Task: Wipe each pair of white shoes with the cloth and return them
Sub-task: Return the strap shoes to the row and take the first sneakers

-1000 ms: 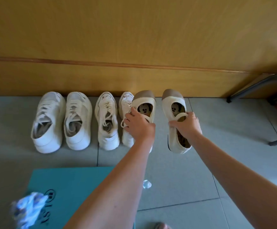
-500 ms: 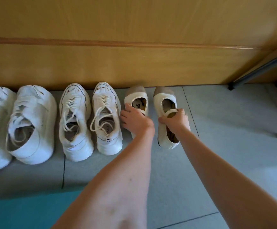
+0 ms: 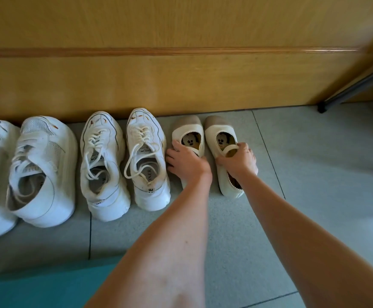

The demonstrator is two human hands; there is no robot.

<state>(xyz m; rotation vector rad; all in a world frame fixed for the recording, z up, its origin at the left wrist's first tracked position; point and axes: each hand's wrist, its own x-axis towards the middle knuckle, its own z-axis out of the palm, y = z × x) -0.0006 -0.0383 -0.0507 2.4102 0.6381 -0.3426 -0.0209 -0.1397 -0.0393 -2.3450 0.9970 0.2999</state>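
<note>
- The left hand (image 3: pixel 187 162) is curled over the rear half of the left flat (image 3: pixel 189 131). Its fingers are wrapped round the shoe's left edge, so the shoe is gripped.
- The right hand (image 3: pixel 240 162) is closed on the right flat (image 3: pixel 214 135). The elastic strap (image 3: pixel 229 148) is hooked over a finger, and the shoe's middle is covered by the other curled fingers.
- Both flats are cream with tan toes, and a cartoon print is seen on each insole. They are set side by side, just apart, with toes pointed at the wooden wall (image 3: pixel 181 85).
- The flats are placed at the right end of the shoe row on the grey tiled floor (image 3: pixel 314 174). Whether they are fully set down or slightly lifted cannot be told.
- A laced pair (image 3: pixel 146 161) of white sneakers is found just left of the left flat, very near the left hand's knuckles.
- A bulkier pair (image 3: pixel 43 172) of white sneakers is found further left, partly cut off by the frame edge.
- A teal box (image 3: pixel 47 285) is seen at the near left, partly hidden by the left forearm.
- A dark metal leg (image 3: pixel 356 85) is seen at the far right, slanted down to the floor.
</note>
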